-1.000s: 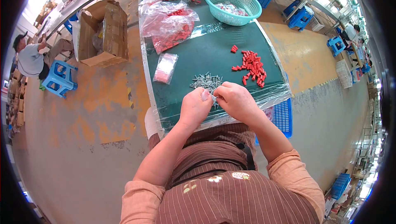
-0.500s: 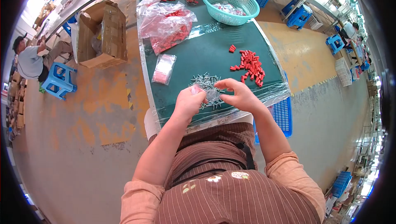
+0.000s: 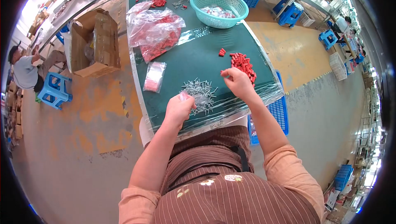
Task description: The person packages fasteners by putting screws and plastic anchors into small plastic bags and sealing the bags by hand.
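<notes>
Red plugs (image 3: 243,64): heaped on the desk (image 3: 198,55), by the right hand (image 3: 239,84)
Left hand (image 3: 179,111): holding a clear bag (image 3: 183,96) beside the metal pieces (image 3: 199,87)
Right hand: fingertips close together; whether they grip anything, cannot tell

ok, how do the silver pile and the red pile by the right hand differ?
Colour: silver pile metallic, red pile bright red.
Shape: silver pile's pieces are thin; red pile's are thicker.
Place: silver pile by the left hand, red pile by the right hand.
Both: loose on the green tabletop.
</notes>
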The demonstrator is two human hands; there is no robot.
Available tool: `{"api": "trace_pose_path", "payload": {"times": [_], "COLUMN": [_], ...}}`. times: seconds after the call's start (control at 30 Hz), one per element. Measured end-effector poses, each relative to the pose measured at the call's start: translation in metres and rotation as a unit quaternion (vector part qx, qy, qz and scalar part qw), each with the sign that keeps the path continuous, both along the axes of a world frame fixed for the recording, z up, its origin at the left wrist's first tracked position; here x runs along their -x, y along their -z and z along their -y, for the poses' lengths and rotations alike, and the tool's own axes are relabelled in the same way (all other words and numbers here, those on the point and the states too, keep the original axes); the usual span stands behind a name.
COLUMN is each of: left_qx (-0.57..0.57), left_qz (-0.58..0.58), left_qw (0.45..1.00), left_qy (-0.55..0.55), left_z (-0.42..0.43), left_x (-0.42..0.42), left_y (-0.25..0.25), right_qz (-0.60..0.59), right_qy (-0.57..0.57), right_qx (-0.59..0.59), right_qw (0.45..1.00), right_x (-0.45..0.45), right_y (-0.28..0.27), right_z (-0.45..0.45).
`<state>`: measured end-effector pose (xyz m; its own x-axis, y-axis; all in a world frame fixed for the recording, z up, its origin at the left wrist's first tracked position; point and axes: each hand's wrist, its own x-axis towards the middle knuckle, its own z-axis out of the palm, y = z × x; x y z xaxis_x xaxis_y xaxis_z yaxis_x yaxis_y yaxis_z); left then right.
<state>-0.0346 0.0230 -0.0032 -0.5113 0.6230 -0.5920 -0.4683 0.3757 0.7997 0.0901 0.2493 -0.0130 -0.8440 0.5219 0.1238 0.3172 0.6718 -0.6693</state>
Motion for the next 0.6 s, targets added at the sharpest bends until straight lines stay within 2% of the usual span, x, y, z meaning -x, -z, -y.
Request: {"api": "trace_pose_path", "payload": {"times": [0.07,0.2,0.4,0.53,0.6], "left_qx": [0.008,-0.004,-0.014,-0.013,-0.002], "left_qz": [-0.049,-0.052,-0.017,-0.019,-0.034], "left_qw": [0.999,0.998,0.999,0.999,0.999], "left_qy": [-0.01,-0.018,-0.028,-0.023,-0.022], "left_z": [-0.004,-0.004,0.002,0.003,0.002], "left_x": [-0.007,-0.01,-0.001,0.0,0.0], "left_y": [-0.004,-0.01,-0.014,-0.007,-0.007], "right_qz": [0.024,0.114,0.186,0.193,0.158], "right_qy": [-0.007,-0.027,-0.032,-0.025,-0.025], "right_qx": [-0.108,-0.258,-0.274,-0.231,-0.137], "right_qw": [0.994,0.959,0.943,0.953,0.978], "right_x": [0.013,0.031,0.04,0.038,0.037], "right_y": [0.005,0.018,0.014,0.012,0.011], "right_z": [-0.013,-0.021,-0.029,-0.037,-0.041]}}
